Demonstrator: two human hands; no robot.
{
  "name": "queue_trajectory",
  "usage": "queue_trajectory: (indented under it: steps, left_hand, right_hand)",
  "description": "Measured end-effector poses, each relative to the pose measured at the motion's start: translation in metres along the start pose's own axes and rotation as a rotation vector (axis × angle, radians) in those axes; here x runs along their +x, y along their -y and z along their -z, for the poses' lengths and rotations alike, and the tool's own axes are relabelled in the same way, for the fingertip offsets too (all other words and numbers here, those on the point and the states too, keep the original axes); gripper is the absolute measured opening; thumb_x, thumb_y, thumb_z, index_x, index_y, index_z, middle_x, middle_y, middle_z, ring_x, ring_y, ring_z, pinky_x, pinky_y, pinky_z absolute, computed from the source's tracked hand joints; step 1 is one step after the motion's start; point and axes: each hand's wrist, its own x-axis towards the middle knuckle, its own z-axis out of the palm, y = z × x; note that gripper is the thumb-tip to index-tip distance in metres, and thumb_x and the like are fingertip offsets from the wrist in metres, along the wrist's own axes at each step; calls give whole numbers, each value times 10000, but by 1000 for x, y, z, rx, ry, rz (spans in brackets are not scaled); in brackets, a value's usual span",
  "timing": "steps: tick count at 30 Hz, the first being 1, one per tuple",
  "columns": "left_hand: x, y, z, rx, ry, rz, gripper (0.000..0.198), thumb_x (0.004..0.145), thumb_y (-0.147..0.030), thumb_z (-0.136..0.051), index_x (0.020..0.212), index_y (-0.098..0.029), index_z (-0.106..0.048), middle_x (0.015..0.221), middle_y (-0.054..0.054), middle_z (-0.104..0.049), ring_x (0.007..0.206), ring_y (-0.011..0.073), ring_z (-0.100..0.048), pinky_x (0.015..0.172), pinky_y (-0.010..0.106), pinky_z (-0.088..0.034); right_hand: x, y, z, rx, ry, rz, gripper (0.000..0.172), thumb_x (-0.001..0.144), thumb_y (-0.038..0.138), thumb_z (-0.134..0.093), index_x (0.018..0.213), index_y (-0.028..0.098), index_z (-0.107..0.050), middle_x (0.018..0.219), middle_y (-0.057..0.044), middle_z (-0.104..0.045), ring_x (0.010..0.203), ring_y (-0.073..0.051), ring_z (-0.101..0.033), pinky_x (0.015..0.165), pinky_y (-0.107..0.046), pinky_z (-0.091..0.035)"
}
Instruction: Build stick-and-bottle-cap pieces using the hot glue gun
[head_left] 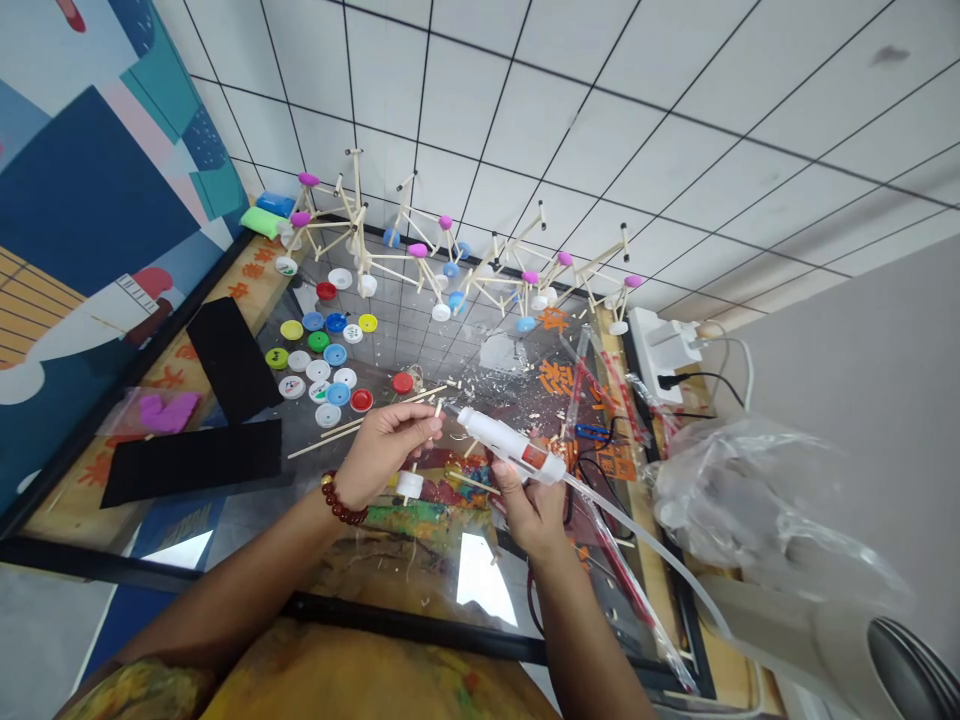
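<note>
My right hand grips a white hot glue gun, with a long clear glue stick trailing from its rear. The gun's nozzle points left, close to the fingertips of my left hand. Pinched in those fingertips is a short thin wooden stick, its tip near the nozzle. Below my left hand a white bottle cap has a thin stick through it; whether I hold that too, I cannot tell. More wooden sticks lie beside my left hand.
Small stick-and-cap models line the wall side. Loose coloured bottle caps lie left of centre. Black strips and purple clay are at the left. A power strip with cords and a clear plastic bag sit at the right.
</note>
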Motion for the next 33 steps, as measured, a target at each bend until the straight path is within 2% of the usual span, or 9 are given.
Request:
queue_trajectory:
  steps: [5,14,19,23,27,29,33]
  left_hand:
    - [0,0,0,3,-4,4,255,690,-355,-805,850,-162,-765,692,31,-689,565,89,-540,541,220,-451]
    - [-1,-3,-2,-5,-22,13,259,661,-363,-816,819,-164,-766,679,31,-688,561,92,-544,527,217,-447]
    - [-3,-6,7,24,-48,-20,236,687,-360,-801,825,-172,-766,694,37,-700,592,106,-567,547,220,-452]
    - [-23,-15,24,257,-98,-64,180,702,-345,-790,784,-188,-758,674,19,-687,568,109,-551,542,225,-439]
    - [-56,-19,39,543,-41,-221,104,760,-297,-740,747,-195,-756,780,50,-714,716,165,-631,643,251,-478]
    - [-68,-15,43,569,-21,-256,90,777,-282,-722,764,-201,-758,871,68,-717,798,183,-656,681,254,-495]
    - [-77,0,46,498,-36,-217,101,800,-282,-698,782,-197,-750,1016,96,-697,921,199,-668,758,265,-523]
  right_hand:
    - [-1,-2,0,1,18,-9,137,918,321,-517,945,206,-586,866,-55,-633,800,-216,-620,705,-343,-501]
    - [0,-1,0,-14,5,-16,166,927,358,-503,906,211,-578,808,-43,-623,744,-210,-613,667,-336,-498]
    - [-4,-8,-3,-6,46,-22,152,930,338,-512,966,206,-579,893,-59,-632,848,-228,-613,751,-360,-484]
    - [-6,1,6,-38,119,-10,136,931,337,-502,910,214,-556,854,-43,-606,797,-218,-584,742,-359,-456]
    - [-7,14,17,-130,291,60,179,942,342,-482,832,209,-526,780,-32,-577,731,-201,-543,686,-331,-414]
    - [-9,14,18,-159,365,81,201,955,349,-458,840,203,-535,791,-42,-590,739,-204,-543,676,-325,-407]
    - [-12,7,13,-184,431,49,251,969,378,-431,858,192,-557,827,-58,-617,782,-216,-564,692,-326,-420]
